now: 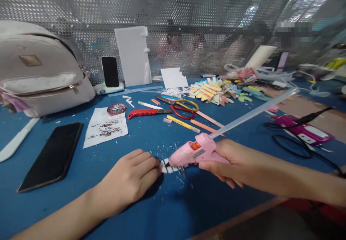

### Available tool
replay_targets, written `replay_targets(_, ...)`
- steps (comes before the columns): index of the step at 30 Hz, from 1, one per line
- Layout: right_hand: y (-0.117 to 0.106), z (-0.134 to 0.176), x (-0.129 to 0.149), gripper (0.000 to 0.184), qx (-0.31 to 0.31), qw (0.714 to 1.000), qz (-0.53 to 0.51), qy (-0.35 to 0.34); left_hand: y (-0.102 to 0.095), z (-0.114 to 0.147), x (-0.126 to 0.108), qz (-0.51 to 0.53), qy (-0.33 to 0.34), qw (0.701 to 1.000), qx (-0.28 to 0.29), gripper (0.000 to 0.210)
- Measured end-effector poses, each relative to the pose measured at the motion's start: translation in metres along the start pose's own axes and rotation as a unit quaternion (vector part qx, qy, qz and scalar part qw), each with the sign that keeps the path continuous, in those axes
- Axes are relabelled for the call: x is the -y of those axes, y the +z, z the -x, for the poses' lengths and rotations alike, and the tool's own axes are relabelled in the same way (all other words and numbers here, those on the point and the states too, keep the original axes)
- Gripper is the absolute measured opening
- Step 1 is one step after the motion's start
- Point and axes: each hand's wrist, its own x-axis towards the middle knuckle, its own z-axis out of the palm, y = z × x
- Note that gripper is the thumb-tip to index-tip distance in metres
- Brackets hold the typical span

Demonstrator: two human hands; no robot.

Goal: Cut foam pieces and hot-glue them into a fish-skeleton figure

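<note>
My right hand (227, 164) is wrapped round the handle of a pink hot glue gun (186, 154), with a long clear glue stick (254, 113) jutting from its back. The gun's nozzle points left, over a small white piece with dark stripes (169, 167) low on the table. At the left end of that piece, my left hand (135, 175) has its fingers curled down and pressed together on it. The fingertips are hidden beneath the hand. Beyond the hands lie red-handled scissors (186, 110), a red-handled cutter (144, 113) and a yellow marker (183, 123).
On the blue table (108, 211), a black phone (52, 155) and a beige backpack (43, 70) stand left. A paper sheet (92, 131) bears glittery bits. Coloured paper pieces (211, 92) are heaped at the back. A purple power strip (305, 130) with black cables lies right.
</note>
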Motion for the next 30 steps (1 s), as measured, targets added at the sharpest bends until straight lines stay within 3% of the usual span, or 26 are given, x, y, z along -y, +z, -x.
replay_targets(8,-0.0025,-0.0020,0.0008,0.063,0.014,0.998,0.057,-0.012,-0.0013,-0.0012,-0.0017,-0.006,0.005,1.000,-0.011,0.028)
replay_targets(12,0.0009,-0.0006,0.0003,0.066,-0.016,0.998,0.060,-0.004,-0.0008,-0.0001,-0.0007,-0.010,0.007,1.000,-0.006,0.025)
replay_targets(30,-0.0007,0.0028,0.0048,0.060,-0.021,0.998,0.054,0.004,-0.0004,-0.0006,-0.0004,-0.008,0.004,1.000,-0.009,0.030)
